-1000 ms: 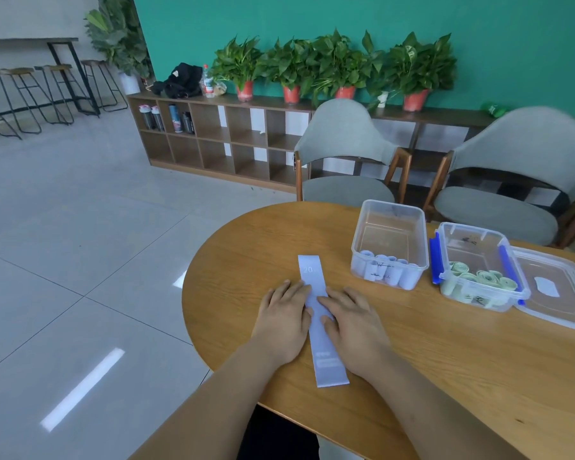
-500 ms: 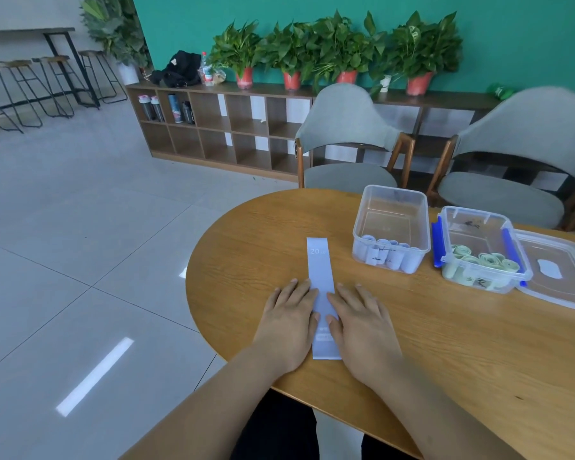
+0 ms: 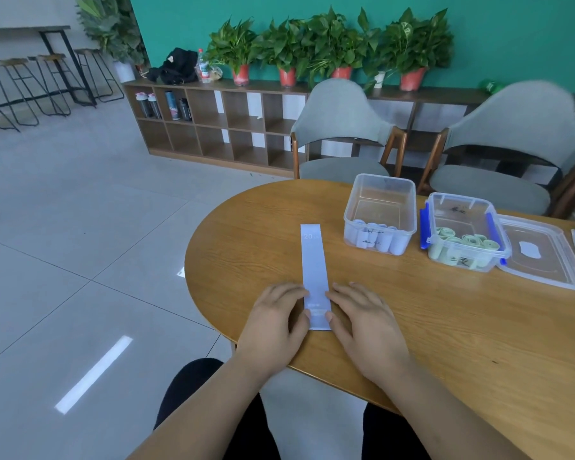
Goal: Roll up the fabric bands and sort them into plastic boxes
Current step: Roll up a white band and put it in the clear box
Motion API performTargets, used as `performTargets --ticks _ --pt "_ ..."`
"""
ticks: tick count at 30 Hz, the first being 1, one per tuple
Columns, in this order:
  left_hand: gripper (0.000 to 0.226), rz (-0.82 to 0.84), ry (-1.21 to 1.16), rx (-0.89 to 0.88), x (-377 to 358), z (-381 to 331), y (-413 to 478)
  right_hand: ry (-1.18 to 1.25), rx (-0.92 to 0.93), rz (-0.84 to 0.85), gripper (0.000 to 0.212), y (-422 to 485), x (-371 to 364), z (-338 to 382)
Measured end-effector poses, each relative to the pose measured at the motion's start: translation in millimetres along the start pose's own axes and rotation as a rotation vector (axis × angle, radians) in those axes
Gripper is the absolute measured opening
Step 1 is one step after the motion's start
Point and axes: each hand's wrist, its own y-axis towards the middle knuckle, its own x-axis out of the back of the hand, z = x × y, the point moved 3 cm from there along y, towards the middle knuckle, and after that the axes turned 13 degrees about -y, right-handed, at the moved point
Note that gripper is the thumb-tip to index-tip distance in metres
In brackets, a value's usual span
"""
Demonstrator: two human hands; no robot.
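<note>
Since a second ago, both hands have been drawn back along the pale lilac fabric band toward its near end. Then a long stretch of band was seen behind the wrists, reaching for the near edge of the worktop; now only a short piece is left past the thumbs. The band is laid flat and unrolled, running from close to the near edge straight away toward the far edge, with "20" printed at its far end.

The left hand is laid palm down at the band's left side and the right hand at its right side. On both, the fingers are kept straight and close together on the wood, and each thumb tip is set against a long edge of the band near its near end. Nothing is gripped by either hand.

Toward the right of the far edge, a clear lidless plastic box is placed; pale lilac rolled bands are lined up along its near wall, and the rest of its floor is bare. Just beside it on the right, a second clear box with blue clips is seen, with green rolled bands gathered along its near wall. A clear lid bearing a white label is laid flat against that box's right side.
</note>
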Motion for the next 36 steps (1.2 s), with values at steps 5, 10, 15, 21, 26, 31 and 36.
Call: performTargets --ticks 5,10,15,21,26,31,36 --pt "0.011 -0.007 -0.061 -0.127 2.4 -5.5 -8.9 0.029 0.047 -0.05 0.036 -6.1 0.7 0.6" --pt "0.009 -0.029 -0.084 -0.167 4.4 -10.5 -9.9 0.071 0.105 -0.158 0.02 -9.5 8.9 5.0" --pt "0.012 0.008 -0.07 -0.187 4.6 -12.3 -11.6 0.142 0.202 -0.119 0.015 -13.1 12.7 6.6" --pt "0.011 0.022 -0.061 -0.172 4.7 -12.3 -11.5 0.175 0.208 -0.109 0.007 -12.2 15.0 6.0" --pt "0.01 0.025 -0.083 -0.175 5.1 -12.6 -10.7 0.195 0.176 -0.095 0.004 -10.6 14.9 5.3" --pt "0.009 0.041 -0.09 -0.162 4.6 -9.9 -10.2 0.18 0.18 -0.097 0.006 -11.3 17.4 6.5" --pt "0.007 0.046 -0.097 -0.162 5.0 -9.0 -9.9 0.156 0.178 -0.097 0.009 -11.8 16.7 7.4"
